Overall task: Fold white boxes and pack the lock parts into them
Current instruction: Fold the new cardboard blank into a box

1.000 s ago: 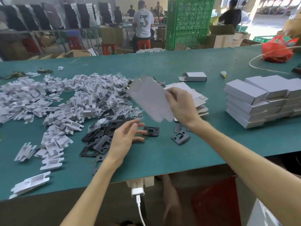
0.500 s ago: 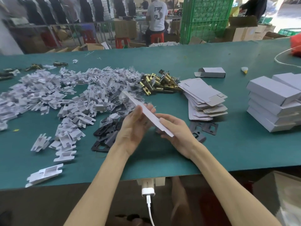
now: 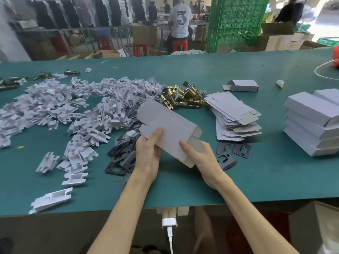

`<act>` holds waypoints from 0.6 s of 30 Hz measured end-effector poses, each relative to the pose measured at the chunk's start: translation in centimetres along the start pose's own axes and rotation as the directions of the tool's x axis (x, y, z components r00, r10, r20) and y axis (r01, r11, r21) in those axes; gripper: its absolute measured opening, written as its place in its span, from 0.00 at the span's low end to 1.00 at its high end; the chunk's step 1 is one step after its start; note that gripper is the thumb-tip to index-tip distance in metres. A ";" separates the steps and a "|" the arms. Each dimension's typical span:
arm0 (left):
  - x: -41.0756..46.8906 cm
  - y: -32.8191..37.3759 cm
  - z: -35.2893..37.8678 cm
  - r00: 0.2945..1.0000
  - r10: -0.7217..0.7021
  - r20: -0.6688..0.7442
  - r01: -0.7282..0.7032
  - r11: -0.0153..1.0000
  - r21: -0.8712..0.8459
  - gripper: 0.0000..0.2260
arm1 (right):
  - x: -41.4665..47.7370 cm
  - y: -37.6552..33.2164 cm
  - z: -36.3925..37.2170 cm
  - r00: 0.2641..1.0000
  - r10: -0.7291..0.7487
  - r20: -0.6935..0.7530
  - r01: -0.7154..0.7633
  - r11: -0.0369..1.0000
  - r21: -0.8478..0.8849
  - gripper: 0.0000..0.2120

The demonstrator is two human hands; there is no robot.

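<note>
Fingers [image 3: 156, 136] of the left hand [image 3: 148, 153] and right hand [image 3: 200, 158] pinch a half-opened white box [image 3: 165, 123], thumbs on its top face and the other fingers hidden beneath. It hangs tilted above the near middle of the green table [image 3: 256, 180]. A wide heap of white plastic pieces [image 3: 55, 107] covers the left. Closed boxes [image 3: 311, 125] are stacked at the right, with flat cartons [image 3: 234, 118] piled between them and the hands. Brass latches [image 3: 183, 98] lie just beyond the held box. Black plates [image 3: 121, 158] lie beside the left wrist.

Plastic inserts [image 3: 55, 110] left, flat box blanks [image 3: 236, 118] centre-right, folded boxes [image 3: 311, 121] far right.
</note>
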State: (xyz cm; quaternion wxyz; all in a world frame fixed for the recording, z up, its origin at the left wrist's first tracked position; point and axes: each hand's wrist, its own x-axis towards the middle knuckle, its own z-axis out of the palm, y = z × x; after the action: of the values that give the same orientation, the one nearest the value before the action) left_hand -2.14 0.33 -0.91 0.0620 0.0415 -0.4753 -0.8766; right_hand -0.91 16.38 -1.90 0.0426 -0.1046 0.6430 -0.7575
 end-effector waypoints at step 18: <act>-0.4 1.1 -0.1 0.954 -0.027 0.298 0.068 0.989 -0.128 0.24 | 0.4 -0.1 -0.1 0.998 0.043 0.042 -0.046 0.996 0.072 0.18</act>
State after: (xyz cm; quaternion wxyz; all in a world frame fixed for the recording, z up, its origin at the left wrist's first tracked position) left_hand -1.67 -0.31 -0.01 -0.0281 -0.0830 -0.4168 -0.9047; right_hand -1.34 16.43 -1.81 0.0762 -0.1036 0.6161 -0.7771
